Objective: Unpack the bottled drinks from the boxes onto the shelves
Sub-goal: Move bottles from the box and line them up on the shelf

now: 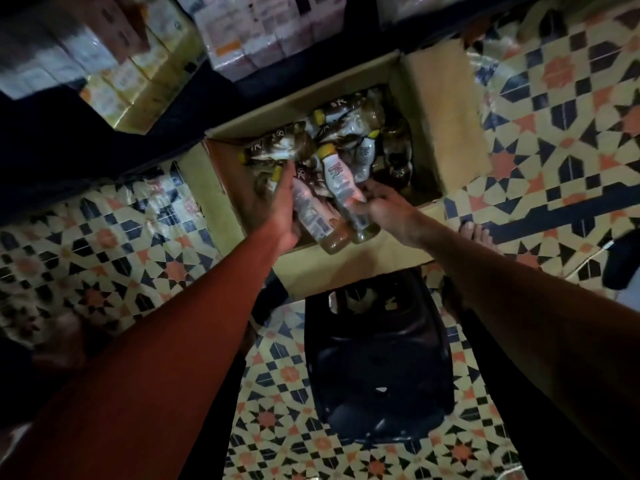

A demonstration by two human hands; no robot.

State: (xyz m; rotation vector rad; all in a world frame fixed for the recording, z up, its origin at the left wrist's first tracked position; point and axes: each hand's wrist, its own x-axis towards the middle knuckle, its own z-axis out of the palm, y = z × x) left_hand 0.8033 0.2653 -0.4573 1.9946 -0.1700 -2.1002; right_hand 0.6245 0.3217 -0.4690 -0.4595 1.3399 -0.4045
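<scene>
Shelves (114, 81): up and left of the left hand, beyond the box; they carry blurred cartons and wrapped packs. No bottles can be made out there.
Left hand (280, 202): reached into the box with its back to the camera. It appears to be wrapped round the left bottle, but the fingertips are hidden, so this grip is a judgement.
Left bottle (311, 216): against the left hand's right side, tilted, with its base over the near box wall. It has a white label and amber liquid at the bottom.
Right bottle (341, 181): between the two hands, touching the left bottle. It has a yellow cap, a pale printed label and a clear body.
Right hand (381, 202): fingers curled round the lower part of the right bottle.
Box (446, 109): open around both hands, flaps out.
Loose bottles (346, 129): beyond both hands, heaped at all angles, glossy, some caps yellow.
Stool (377, 368): below the hands, dark plastic, on patterned floor (104, 244).
Progress: early to middle, by judgement; two bottles are in hand and many are left to shelve.
</scene>
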